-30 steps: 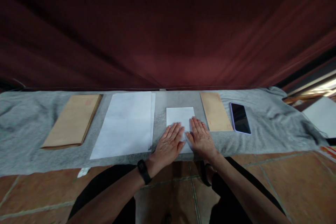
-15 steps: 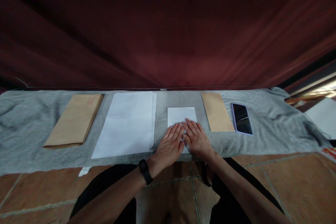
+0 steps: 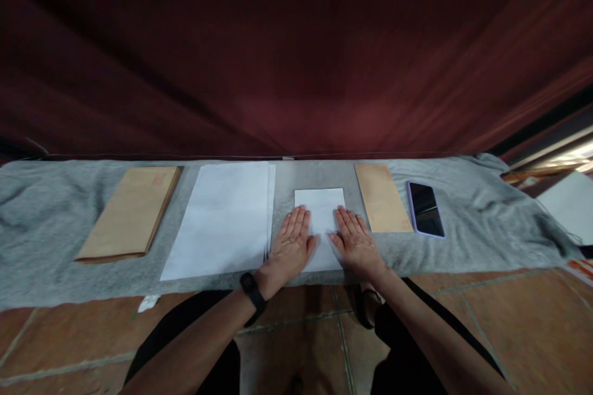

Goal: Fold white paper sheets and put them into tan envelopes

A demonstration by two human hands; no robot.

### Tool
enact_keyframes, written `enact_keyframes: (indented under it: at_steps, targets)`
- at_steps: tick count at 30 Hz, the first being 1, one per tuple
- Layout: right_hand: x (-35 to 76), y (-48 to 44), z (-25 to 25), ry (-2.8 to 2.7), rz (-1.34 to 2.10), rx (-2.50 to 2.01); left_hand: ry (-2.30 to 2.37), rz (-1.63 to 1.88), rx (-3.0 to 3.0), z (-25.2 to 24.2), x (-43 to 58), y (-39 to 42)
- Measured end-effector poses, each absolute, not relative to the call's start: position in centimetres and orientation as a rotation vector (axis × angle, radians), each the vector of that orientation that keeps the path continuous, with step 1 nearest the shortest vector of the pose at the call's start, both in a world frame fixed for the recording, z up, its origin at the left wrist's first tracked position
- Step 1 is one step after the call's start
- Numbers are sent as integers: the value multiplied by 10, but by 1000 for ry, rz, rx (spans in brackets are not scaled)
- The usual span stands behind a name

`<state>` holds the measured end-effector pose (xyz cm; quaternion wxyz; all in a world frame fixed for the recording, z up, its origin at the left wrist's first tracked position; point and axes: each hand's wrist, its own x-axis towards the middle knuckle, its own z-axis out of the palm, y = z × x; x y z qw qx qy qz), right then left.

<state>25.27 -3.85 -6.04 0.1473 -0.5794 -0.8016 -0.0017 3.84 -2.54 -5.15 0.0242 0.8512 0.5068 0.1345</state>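
At the lower middle of the frame, a small white sheet lay on the grey, cloth-covered surface. The left hand rested palm down across its left edge, fingers straight and together, thumb spread inward; the right hand lay much the same way across the right edge. Neither was curled around anything, and the middle of the sheet showed between them. The step in hand looked like pressing or smoothing; whether the sheet was folded could not be told. More smoothing would call for light, even pressure so that it did not skid on the soft cloth; picking it up would call for a fingertip under an edge. Left of centre lay larger white sheets, then a brown paper stack; right of centre were a brown envelope and a phone.
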Motion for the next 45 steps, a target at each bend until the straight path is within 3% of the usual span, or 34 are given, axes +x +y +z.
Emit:
enact_keyframes:
  at_steps: [11,19,33,39,45]
  targets:
    - [253,-23,-61,-2201,-46,-1791,1848,380,2490,-49,40,7]
    - [247,-2,-47,-2100,-2,-1902,1836,575,2325,-40,40,31]
    - [243,24,-51,-1932,7,-1947,1625,894,1442,-44,34,64]
    - [253,33,-48,-1785,280,-1971,1451,966,1336,-27,29,60]
    - [262,44,-25,-1340,1074,-1356,1232,1174,1251,9,28,60]
